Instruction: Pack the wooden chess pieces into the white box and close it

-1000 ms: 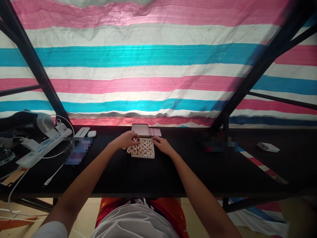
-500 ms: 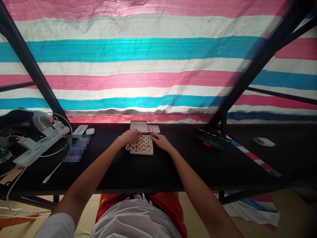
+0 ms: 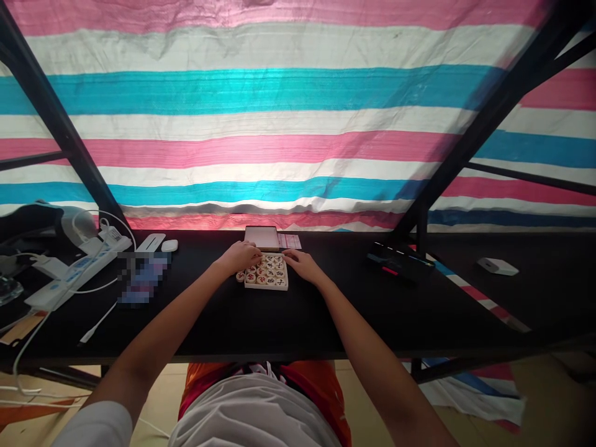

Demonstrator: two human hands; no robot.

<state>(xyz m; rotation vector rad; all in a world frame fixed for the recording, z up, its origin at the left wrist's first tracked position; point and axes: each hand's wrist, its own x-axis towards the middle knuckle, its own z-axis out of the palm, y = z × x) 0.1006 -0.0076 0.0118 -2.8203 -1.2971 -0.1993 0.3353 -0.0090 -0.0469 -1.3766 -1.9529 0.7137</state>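
**We're at the box [image 3: 266,286], left hand [image 3: 239,254] over one corner**

Here it is, open on the tabletop [image 3: 279,329], nearer the far edge than the near one, with rows of round pieces [image 3: 270,273] inside. At its far left corner the left hand hangs low, fingers bunched together; whether they pinch a piece, we can't tell. At the far right corner, the right hand [image 3: 302,265] has its fingertips by the rim, perhaps steadying it; whether they grip, we can't say. We'd call this step arranging pieces in the box. A loose piece [image 3: 240,276] lies just beside the left wall. The next move, we judge, calls for a fine pinch and a still box. Just behind: the lid [image 3: 261,236], a paper [image 3: 291,241] at its right.
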